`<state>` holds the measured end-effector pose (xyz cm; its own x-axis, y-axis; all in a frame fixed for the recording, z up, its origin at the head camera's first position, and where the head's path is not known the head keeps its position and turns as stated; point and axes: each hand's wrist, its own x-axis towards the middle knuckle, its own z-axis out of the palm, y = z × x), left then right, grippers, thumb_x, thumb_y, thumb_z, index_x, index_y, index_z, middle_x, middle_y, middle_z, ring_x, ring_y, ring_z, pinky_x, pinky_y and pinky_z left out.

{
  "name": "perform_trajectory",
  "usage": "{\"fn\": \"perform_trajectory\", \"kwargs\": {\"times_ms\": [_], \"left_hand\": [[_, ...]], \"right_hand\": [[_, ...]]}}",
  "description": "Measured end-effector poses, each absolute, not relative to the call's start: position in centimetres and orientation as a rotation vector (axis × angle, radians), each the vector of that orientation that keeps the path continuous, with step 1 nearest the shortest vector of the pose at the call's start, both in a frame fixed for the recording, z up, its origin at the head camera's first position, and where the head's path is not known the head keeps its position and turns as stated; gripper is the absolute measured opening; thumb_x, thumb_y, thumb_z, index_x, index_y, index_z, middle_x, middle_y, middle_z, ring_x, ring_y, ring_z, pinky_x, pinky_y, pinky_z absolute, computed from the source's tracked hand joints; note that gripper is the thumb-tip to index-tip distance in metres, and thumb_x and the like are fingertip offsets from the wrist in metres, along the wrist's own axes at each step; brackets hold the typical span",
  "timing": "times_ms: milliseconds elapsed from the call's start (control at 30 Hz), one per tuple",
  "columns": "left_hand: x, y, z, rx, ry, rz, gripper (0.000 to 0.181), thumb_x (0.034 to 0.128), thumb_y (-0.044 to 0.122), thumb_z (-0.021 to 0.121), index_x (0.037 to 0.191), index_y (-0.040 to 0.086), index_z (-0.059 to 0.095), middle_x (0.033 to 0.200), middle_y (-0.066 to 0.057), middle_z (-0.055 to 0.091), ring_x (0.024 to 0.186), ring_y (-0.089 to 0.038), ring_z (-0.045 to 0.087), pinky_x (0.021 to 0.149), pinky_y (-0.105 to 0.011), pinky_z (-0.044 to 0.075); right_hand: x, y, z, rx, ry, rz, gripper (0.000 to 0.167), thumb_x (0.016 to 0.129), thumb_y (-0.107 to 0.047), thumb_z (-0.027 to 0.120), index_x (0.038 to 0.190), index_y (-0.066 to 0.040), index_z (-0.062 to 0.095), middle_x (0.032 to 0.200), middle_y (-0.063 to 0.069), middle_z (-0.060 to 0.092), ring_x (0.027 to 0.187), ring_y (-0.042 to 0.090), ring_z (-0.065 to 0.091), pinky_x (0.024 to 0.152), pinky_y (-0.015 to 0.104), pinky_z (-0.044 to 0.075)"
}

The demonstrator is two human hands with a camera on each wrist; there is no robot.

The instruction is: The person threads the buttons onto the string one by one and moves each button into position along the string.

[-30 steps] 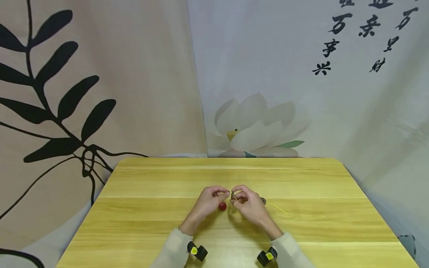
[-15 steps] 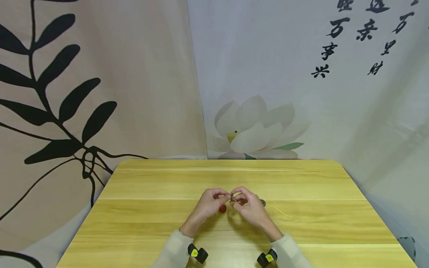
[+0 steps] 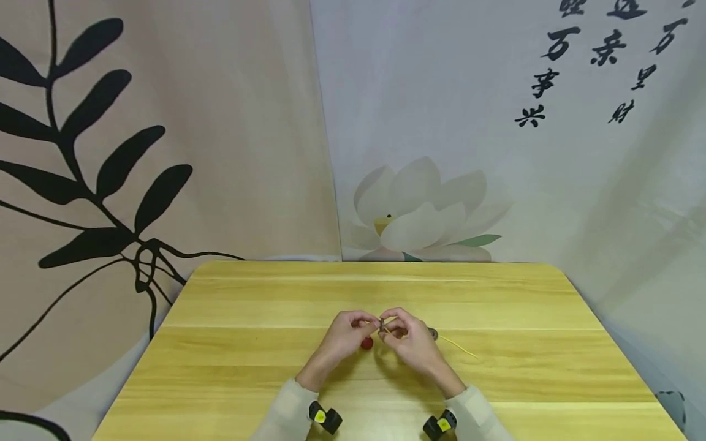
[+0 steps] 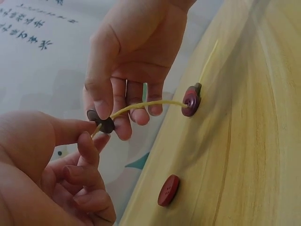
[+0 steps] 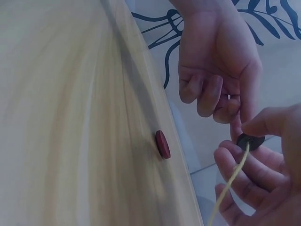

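Note:
A dark button (image 4: 104,123) is pinched between the thumb and fingers of my right hand (image 3: 410,340). Through it runs a yellow string (image 4: 150,102). My left hand (image 3: 344,337) meets the button from the other side, its thumb and index finger pinching the string where it comes out. More buttons (image 4: 190,101), red and dark, are threaded farther along the string and lie on the table beyond my right hand. A loose red button (image 4: 168,190) rests on the table below my left fingertips, partly covered by that hand in the head view.
The light wooden table (image 3: 248,367) has rounded far corners. The string's tail (image 3: 460,347) trails rightward over the wood. Behind the table hangs a printed cloth (image 3: 265,122). Each wrist carries a small black camera (image 3: 325,416).
My left hand has shifted slightly right, so its fingertips now meet the dark button; a small gap separated them a second ago. The right hand has barely moved.

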<state>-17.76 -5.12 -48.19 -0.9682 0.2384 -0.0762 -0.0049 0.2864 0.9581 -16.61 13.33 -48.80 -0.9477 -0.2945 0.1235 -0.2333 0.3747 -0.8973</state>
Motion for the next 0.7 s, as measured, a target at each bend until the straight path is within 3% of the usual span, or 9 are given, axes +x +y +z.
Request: {"fn": "perform_trajectory", "kwargs": {"times_ms": [100, 233, 700], "left_hand": [[-17.78, -5.15, -48.29, 0.227, 2.350, 1.750, 0.017, 0.0955, 0.023, 0.067, 0.099, 0.008, 0.075, 0.088, -0.020, 0.066, 0.066, -0.012, 0.049, 0.055, -0.023, 0.037], [-17.84, -5.17, -48.42, 0.225, 2.359, 1.748, 0.016, 0.0951, 0.022, 0.067, 0.096, 0.009, 0.075, 0.086, -0.021, 0.065, 0.065, -0.012, 0.048, 0.054, -0.023, 0.036], [-17.81, -5.19, -48.49, 0.210, 2.392, 1.729, 0.015, 0.0955, 0.021, 0.066, 0.094, 0.008, 0.074, 0.078, -0.007, 0.062, 0.065, -0.013, 0.048, 0.054, -0.024, 0.036]], "right_hand": [[-16.66, 13.41, -48.86, -0.488, 2.554, -1.652, 0.027, 0.089, -0.002, 0.068, 0.114, -0.011, 0.062, 0.096, 0.013, 0.073, 0.079, 0.016, 0.064, 0.074, 0.027, 0.051], [-16.71, 13.48, -48.90, -0.489, 2.547, -1.652, 0.028, 0.089, -0.002, 0.067, 0.116, -0.008, 0.061, 0.096, 0.014, 0.073, 0.080, 0.016, 0.064, 0.073, 0.026, 0.051], [-16.69, 13.58, -48.95, -0.497, 2.553, -1.641, 0.029, 0.089, -0.002, 0.067, 0.117, -0.004, 0.061, 0.095, 0.014, 0.073, 0.078, 0.015, 0.064, 0.073, 0.026, 0.051]]}}
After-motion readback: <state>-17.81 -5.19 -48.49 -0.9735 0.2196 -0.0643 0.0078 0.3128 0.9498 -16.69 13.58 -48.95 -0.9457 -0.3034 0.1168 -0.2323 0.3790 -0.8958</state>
